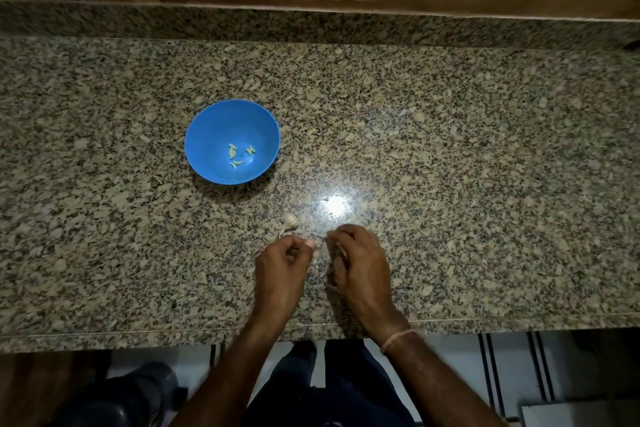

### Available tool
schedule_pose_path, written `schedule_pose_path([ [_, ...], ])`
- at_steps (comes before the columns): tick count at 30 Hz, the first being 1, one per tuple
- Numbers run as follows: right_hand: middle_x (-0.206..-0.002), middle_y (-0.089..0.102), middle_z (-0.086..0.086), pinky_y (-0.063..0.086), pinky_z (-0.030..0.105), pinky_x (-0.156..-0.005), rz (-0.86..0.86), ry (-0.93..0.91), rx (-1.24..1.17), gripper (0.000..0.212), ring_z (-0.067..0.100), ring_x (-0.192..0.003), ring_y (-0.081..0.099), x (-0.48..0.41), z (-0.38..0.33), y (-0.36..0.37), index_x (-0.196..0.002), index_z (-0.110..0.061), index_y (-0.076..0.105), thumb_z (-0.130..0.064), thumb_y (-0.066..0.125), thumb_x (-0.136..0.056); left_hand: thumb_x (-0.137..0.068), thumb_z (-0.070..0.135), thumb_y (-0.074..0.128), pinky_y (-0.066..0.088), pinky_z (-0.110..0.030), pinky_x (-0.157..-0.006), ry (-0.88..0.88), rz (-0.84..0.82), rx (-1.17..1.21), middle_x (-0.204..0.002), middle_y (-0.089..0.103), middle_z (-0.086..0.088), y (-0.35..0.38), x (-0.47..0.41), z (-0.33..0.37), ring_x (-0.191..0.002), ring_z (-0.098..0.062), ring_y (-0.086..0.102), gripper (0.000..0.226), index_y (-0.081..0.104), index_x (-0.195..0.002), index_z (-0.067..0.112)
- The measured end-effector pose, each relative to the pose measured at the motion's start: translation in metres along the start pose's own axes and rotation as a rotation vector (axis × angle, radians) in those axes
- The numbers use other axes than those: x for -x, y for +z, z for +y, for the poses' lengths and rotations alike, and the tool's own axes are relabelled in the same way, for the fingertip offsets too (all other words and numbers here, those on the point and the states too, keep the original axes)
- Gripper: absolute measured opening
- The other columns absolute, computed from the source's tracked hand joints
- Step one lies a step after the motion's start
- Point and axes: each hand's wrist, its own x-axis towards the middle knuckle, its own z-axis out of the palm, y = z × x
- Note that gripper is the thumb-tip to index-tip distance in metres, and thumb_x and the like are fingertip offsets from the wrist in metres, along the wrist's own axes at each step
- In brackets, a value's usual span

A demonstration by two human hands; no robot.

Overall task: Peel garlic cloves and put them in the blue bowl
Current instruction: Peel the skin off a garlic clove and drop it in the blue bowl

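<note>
A blue bowl point(232, 141) stands on the granite counter point(450, 166) left of centre, with several peeled garlic cloves point(239, 155) in its bottom. A garlic bulb point(290, 220) lies on the counter just beyond my left hand. My left hand point(282, 272) has its fingers curled and pinches a small garlic clove point(309, 243) at the fingertips. My right hand point(356, 265) is close beside it, fingers curled; motion blur hides whether it holds anything. Pale skin scraps point(317, 262) lie between the hands.
A bright light reflection point(335, 204) shines on the counter just beyond my hands. A granite backsplash and wooden wall run along the back. The counter's front edge is near my wrists, with the floor and a dark object at the lower left below it.
</note>
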Motion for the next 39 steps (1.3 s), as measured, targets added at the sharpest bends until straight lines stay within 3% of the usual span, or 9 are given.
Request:
schedule_pose_path([
  [3, -0.102, 0.071, -0.01, 0.047, 0.021, -0.086, -0.004, 0.07, -0.221, 0.015, 0.009, -0.098, 0.063, -0.004, -0.01, -0.006, -0.11, -0.02, 0.077, -0.024, 0.067, -0.1, -0.099, 0.035, 0.068, 0.047, -0.021, -0.051, 0.101, 0.024, -0.072, -0.063, 0.066, 0.006, 0.001, 0.004, 0.006, -0.057, -0.004, 0.061, 0.025, 0.07, -0.078, 0.021],
  [6, -0.084, 0.077, -0.008, 0.057, 0.018, -0.075, -0.072, 0.315, -0.562, 0.008, 0.005, -0.083, 0.073, -0.011, -0.014, -0.009, -0.092, -0.015, 0.08, -0.011, 0.073, -0.095, -0.099, 0.033, 0.068, 0.052, -0.026, -0.055, 0.096, 0.012, -0.066, -0.065, 0.068, 0.006, 0.003, 0.005, 0.006, -0.061, -0.007, 0.066, 0.025, 0.071, -0.076, 0.023],
  [11, -0.087, 0.08, -0.006, 0.064, 0.035, -0.078, -0.108, 0.396, -0.652, 0.012, 0.011, -0.085, 0.076, -0.009, -0.009, -0.005, -0.094, -0.015, 0.08, -0.006, 0.071, -0.095, -0.099, 0.027, 0.068, 0.055, -0.034, -0.062, -0.12, -0.087, 0.181, -0.072, 0.075, -0.002, 0.003, 0.001, 0.002, -0.066, -0.014, 0.069, 0.025, 0.076, -0.079, 0.014],
  [19, -0.092, 0.079, -0.002, 0.062, 0.033, -0.085, -0.098, 0.363, -0.737, 0.016, 0.015, -0.092, 0.076, -0.005, -0.004, -0.006, -0.096, -0.013, 0.08, 0.0, 0.071, -0.093, -0.098, 0.008, 0.065, 0.05, -0.027, -0.059, -0.381, -0.196, 0.554, -0.076, 0.072, -0.014, 0.004, 0.004, 0.007, -0.064, -0.015, 0.062, 0.015, 0.076, -0.089, 0.002],
  [23, -0.094, 0.078, 0.01, 0.064, 0.045, -0.084, -0.102, 0.454, -0.908, 0.013, 0.032, -0.091, 0.076, -0.005, -0.006, -0.005, -0.102, -0.009, 0.077, 0.0, 0.071, -0.094, -0.101, 0.021, 0.061, 0.047, -0.031, -0.055, -0.117, -0.083, 0.118, -0.069, 0.072, -0.001, 0.007, 0.003, 0.004, -0.061, -0.014, 0.063, 0.025, 0.073, -0.08, 0.015],
  [25, -0.098, 0.078, 0.017, 0.063, 0.05, -0.089, -0.134, 0.534, -1.031, 0.012, 0.039, -0.096, 0.075, -0.005, -0.008, -0.005, -0.105, -0.003, 0.075, -0.001, 0.072, -0.094, -0.102, 0.027, 0.058, 0.042, -0.034, -0.052, 0.032, -0.023, -0.075, -0.063, 0.062, 0.002, 0.009, 0.005, 0.006, -0.055, -0.01, 0.053, 0.029, 0.063, -0.075, 0.02],
  [31, -0.105, 0.074, 0.027, 0.053, 0.058, -0.104, -0.177, 0.705, -1.227, 0.017, 0.046, -0.109, 0.07, -0.003, -0.009, 0.002, -0.104, -0.002, 0.076, 0.006, 0.073, -0.09, -0.105, 0.027, 0.053, 0.038, -0.041, -0.052, 0.081, 0.022, -0.145, -0.064, 0.055, 0.001, 0.014, 0.004, 0.002, -0.056, -0.012, 0.044, 0.029, 0.054, -0.077, 0.02],
  [35, -0.105, 0.075, 0.022, 0.059, 0.045, -0.093, -0.164, 0.712, -1.175, 0.022, 0.03, -0.095, 0.072, -0.003, -0.008, -0.004, -0.105, -0.003, 0.076, 0.011, 0.07, -0.089, -0.105, 0.026, 0.055, 0.033, -0.027, -0.053, 0.088, 0.074, -0.175, -0.069, 0.056, 0.005, 0.014, 0.001, 0.002, -0.061, -0.01, 0.05, 0.026, 0.055, -0.08, 0.023],
  [39, -0.097, 0.078, 0.016, 0.063, 0.044, -0.088, -0.126, 0.633, -1.021, 0.016, 0.03, -0.093, 0.075, -0.004, 0.001, -0.01, -0.101, -0.007, 0.077, 0.003, 0.074, -0.09, -0.096, 0.017, 0.067, 0.042, -0.023, -0.058, 0.151, 0.093, -0.247, -0.077, 0.062, 0.01, 0.01, -0.004, -0.002, -0.07, -0.006, 0.059, 0.012, 0.062, -0.088, 0.023],
])
